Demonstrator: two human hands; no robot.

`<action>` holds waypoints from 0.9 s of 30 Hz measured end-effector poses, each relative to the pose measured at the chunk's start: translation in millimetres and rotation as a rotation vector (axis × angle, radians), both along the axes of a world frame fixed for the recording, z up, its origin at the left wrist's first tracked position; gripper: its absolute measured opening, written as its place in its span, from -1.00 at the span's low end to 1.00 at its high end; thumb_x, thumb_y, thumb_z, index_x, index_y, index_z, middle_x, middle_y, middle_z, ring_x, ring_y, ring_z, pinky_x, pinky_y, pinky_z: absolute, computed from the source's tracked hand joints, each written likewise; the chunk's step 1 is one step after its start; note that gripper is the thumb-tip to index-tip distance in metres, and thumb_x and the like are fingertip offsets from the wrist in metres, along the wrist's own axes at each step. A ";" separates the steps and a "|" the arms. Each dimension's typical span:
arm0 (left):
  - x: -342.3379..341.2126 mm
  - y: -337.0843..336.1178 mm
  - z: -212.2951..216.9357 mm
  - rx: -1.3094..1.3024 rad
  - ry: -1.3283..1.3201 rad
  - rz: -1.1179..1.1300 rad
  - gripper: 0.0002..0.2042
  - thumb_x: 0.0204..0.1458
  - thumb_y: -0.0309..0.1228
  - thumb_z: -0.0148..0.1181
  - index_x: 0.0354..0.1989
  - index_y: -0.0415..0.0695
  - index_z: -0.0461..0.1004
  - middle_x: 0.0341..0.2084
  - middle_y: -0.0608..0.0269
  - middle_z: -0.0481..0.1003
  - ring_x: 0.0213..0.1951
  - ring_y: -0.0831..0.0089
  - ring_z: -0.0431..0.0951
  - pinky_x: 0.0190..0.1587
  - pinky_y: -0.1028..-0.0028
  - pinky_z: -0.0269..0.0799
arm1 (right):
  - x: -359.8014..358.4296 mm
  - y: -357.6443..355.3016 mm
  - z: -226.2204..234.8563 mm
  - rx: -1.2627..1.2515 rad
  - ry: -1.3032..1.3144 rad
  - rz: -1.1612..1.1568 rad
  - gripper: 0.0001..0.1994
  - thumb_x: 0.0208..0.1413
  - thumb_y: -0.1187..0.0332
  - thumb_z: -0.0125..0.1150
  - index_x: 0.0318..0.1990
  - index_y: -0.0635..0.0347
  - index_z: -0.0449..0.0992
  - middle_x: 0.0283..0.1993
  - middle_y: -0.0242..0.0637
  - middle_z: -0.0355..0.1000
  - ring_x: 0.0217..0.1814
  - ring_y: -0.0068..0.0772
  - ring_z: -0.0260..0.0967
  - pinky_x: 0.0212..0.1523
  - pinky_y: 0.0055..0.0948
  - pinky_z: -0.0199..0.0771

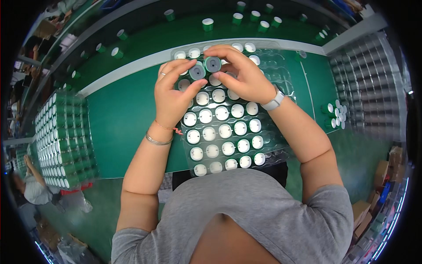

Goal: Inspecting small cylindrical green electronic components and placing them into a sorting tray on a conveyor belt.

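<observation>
My left hand pinches a small round green cylinder with a grey end turned up. In my right hand, a matching green cylinder is held between the fingers, its grey end up too. The two pieces are side by side, tilted slightly, at the far part of a clear plastic tray. Rows of white-topped green cylinders stand upright in the tray below my hands. My fingers hide some of the tray's far rows, and its right-hand side shows bare pockets.
Several similar cylinders stand scattered on the green belt beyond a pale rail. Filled trays are stacked at the left, clear trays at the right. Loose cylinders cluster near the right edge. Another person is at far left.
</observation>
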State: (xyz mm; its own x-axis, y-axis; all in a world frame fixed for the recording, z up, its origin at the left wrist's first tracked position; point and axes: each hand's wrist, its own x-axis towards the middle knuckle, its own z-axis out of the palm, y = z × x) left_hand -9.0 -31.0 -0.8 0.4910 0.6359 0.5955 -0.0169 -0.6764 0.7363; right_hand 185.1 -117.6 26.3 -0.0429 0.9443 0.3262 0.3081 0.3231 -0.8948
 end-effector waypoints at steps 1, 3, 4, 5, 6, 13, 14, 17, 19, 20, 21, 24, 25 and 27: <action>-0.5 -2.2 2.0 -0.026 0.014 0.012 -0.58 -0.19 -0.53 0.47 -0.06 -0.19 0.58 -0.08 0.17 0.50 -0.09 0.39 0.49 -0.03 0.45 0.43 | 1.3 0.0 0.5 -0.019 0.088 -0.009 -0.57 0.13 0.61 0.10 0.19 0.24 0.33 0.22 -0.22 0.29 0.24 -0.39 0.29 0.11 -0.43 0.44; -0.2 -5.4 3.8 -0.139 -0.015 -0.035 -0.59 -0.18 -0.57 0.46 -0.07 -0.24 0.55 -0.07 0.16 0.47 -0.14 0.43 0.51 -0.08 0.49 0.49 | 9.1 1.8 8.9 -0.034 0.169 -0.030 -0.58 0.15 0.59 0.10 0.19 0.26 0.32 0.19 -0.23 0.33 0.23 -0.40 0.32 0.12 -0.43 0.43; 0.7 -7.0 4.0 -0.136 -0.022 -0.046 -0.59 -0.18 -0.57 0.46 -0.07 -0.24 0.55 -0.07 0.16 0.47 -0.14 0.43 0.51 -0.08 0.49 0.49 | 13.9 2.3 14.5 -0.045 0.263 -0.032 -0.60 0.17 0.58 0.11 0.18 0.28 0.31 0.16 -0.23 0.37 0.21 -0.41 0.35 0.13 -0.43 0.42; 1.2 -8.4 3.7 -0.292 -0.105 -0.110 -0.59 -0.16 -0.60 0.45 -0.07 -0.27 0.52 -0.06 0.15 0.44 -0.14 0.44 0.51 -0.08 0.50 0.52 | 18.1 0.6 26.5 -0.099 0.245 -0.074 -0.60 0.17 0.59 0.12 0.17 0.30 0.30 0.06 -0.26 0.44 0.17 -0.42 0.40 0.12 -0.44 0.44; 1.8 -8.8 3.0 -0.448 -0.186 -0.175 -0.59 -0.15 -0.64 0.43 -0.06 -0.30 0.49 -0.04 0.15 0.41 -0.14 0.45 0.51 -0.08 0.51 0.55 | 23.0 -4.7 42.4 -0.207 0.179 -0.129 -0.60 0.14 0.52 0.20 0.15 0.27 0.34 0.04 -0.27 0.44 0.06 -0.48 0.44 -0.02 -0.49 0.49; 1.1 -7.6 14.9 -0.597 -0.179 -0.310 -0.51 -0.04 -0.78 0.21 0.12 -0.35 0.31 -0.03 0.15 0.32 -0.03 0.40 0.48 -0.07 0.53 0.55 | 57.1 -60.0 75.0 -0.188 -0.673 -0.106 -0.61 -0.07 0.41 0.39 -0.05 0.27 0.48 -0.25 -0.28 0.42 -0.33 -0.43 0.37 -0.30 -0.48 0.42; 2.1 -10.4 19.3 -0.610 -0.164 -0.332 -0.52 -0.04 -0.79 0.20 0.11 -0.35 0.32 -0.03 0.15 0.31 -0.04 0.42 0.48 -0.07 0.54 0.53 | 57.1 -67.8 70.3 -0.250 -0.730 -0.120 -0.62 -0.10 0.42 0.40 -0.08 0.28 0.49 -0.28 -0.26 0.40 -0.35 -0.37 0.35 -0.29 -0.45 0.42; 8.4 -19.9 28.2 -0.576 -0.049 -0.419 -0.54 -0.04 -0.79 0.15 0.10 -0.32 0.35 -0.02 0.18 0.32 -0.03 0.47 0.46 -0.05 0.55 0.48 | 57.6 -83.6 39.7 -0.239 -0.740 -0.182 -0.63 -0.13 0.40 0.41 -0.13 0.29 0.48 -0.23 -0.16 0.43 -0.18 -0.15 0.41 -0.11 -0.32 0.44; 15.7 -30.0 33.3 -0.636 0.060 -0.505 -0.57 -0.07 -0.79 0.12 0.05 -0.32 0.36 -0.05 0.23 0.36 -0.04 0.49 0.47 -0.02 0.54 0.45 | 58.9 -86.5 25.0 -0.196 -0.734 -0.241 -0.62 -0.13 0.39 0.41 -0.12 0.30 0.48 -0.15 -0.08 0.44 0.00 0.00 0.40 0.03 -0.22 0.41; 20.7 -38.7 38.3 -0.738 0.073 -0.551 -0.59 -0.09 -0.78 0.15 0.00 -0.29 0.35 -0.08 0.27 0.39 -0.04 0.50 0.47 0.04 0.51 0.44 | 58.2 -86.7 23.2 -0.195 -0.730 -0.245 -0.62 -0.13 0.39 0.41 -0.12 0.30 0.48 -0.15 -0.08 0.44 0.00 0.00 0.40 0.03 -0.22 0.41; 26.3 -46.5 38.8 -0.704 0.110 -0.553 -0.58 -0.09 -0.75 0.19 0.01 -0.27 0.35 -0.09 0.28 0.41 -0.02 0.51 0.47 0.08 0.49 0.43 | 57.3 -87.1 22.3 -0.228 -0.744 -0.255 -0.62 -0.12 0.39 0.41 -0.11 0.30 0.49 -0.13 -0.08 0.44 0.00 0.00 0.40 0.03 -0.23 0.41; 40.0 -59.7 38.6 -0.469 0.269 -0.511 -0.61 -0.14 -0.56 0.33 -0.07 -0.17 0.41 -0.15 0.26 0.50 0.00 0.43 0.51 0.17 0.39 0.38 | 57.3 -85.3 22.6 -0.307 -0.759 -0.245 -0.59 -0.10 0.39 0.39 -0.06 0.33 0.49 -0.08 -0.07 0.42 0.00 0.01 0.40 0.04 -0.23 0.41; 46.0 -63.4 41.2 -0.364 0.311 -0.508 -0.62 -0.15 -0.52 0.33 -0.10 -0.18 0.42 -0.16 0.23 0.51 -0.03 0.38 0.53 0.14 0.39 0.40 | 59.3 -86.8 20.4 -0.226 -0.754 -0.250 -0.58 -0.07 0.37 0.38 -0.03 0.32 0.48 -0.07 -0.08 0.42 -0.04 -0.03 0.43 -0.01 -0.24 0.44; 57.2 -70.7 48.4 -0.256 0.355 -0.509 -0.63 -0.16 -0.49 0.34 -0.12 -0.18 0.44 -0.17 0.20 0.51 -0.06 0.33 0.55 0.11 0.38 0.41 | 65.0 -89.8 20.3 -0.146 -0.746 -0.260 -0.57 -0.04 0.35 0.37 0.00 0.31 0.48 -0.07 -0.09 0.41 -0.08 -0.07 0.45 -0.06 -0.25 0.47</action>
State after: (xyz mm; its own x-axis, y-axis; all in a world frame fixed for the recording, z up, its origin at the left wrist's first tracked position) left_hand 48.2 -101.8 47.6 0.9050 0.3734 0.2038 -0.0148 -0.4511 0.8923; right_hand 250.1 -207.3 46.6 0.0262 0.9850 0.1708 0.8909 0.0545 -0.4510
